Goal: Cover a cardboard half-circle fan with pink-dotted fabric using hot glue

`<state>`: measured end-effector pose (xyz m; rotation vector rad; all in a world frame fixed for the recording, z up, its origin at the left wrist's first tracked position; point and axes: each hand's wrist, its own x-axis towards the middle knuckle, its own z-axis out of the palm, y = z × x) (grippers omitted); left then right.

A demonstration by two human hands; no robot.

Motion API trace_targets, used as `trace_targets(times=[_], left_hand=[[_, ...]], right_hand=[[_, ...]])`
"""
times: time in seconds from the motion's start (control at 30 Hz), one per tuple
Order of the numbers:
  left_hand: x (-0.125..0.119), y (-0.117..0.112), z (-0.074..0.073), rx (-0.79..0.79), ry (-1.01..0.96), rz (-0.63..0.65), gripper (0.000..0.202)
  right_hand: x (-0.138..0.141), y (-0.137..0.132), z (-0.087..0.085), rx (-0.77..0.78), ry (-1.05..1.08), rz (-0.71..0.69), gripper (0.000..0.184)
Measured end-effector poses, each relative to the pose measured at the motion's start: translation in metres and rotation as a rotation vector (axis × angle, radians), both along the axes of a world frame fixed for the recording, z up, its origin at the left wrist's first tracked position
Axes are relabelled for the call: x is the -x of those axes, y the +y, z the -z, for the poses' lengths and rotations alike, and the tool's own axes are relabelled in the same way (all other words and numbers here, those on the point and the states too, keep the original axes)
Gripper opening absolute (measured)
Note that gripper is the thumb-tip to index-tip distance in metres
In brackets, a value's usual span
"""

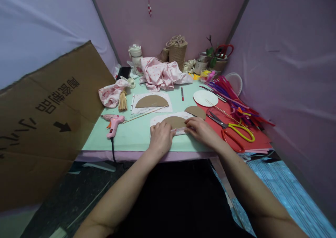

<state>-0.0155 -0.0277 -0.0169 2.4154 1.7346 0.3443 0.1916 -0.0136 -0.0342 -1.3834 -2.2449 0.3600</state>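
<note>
Just in front of me lies a half-round piece of cardboard point(174, 121) on a pale patterned piece of fabric point(154, 119). The fabric's near edge is folded up along the straight side of the cardboard. My left hand point(160, 138) is closed on the left end of this fold, with its fingers bent and pressed down. At the other end, my right hand point(201, 128) pinches the fold between thumb and fingers. Beyond them, a second cardboard half-circle point(151, 100) rests on another fabric piece point(168, 108). A third cardboard piece point(196, 111) sits past my right hand.
A pink glue gun point(114, 122) with a cord lies left. Scissors point(231, 127) rest on red sheets point(258, 138) at right, near pipe cleaners point(231, 94) and a white disc point(205, 98). Crumpled fabric point(161, 73) lies behind. A large cardboard panel point(52, 119) leans on the left.
</note>
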Motion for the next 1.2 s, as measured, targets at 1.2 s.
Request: trace_targets(times=[1.2], left_hand=[[0.019, -0.026, 0.026, -0.345, -0.243, 0.227, 0.012]], right_hand=[[-0.035, 0.042, -0.026, 0.008, -0.394, 0.460, 0.028]])
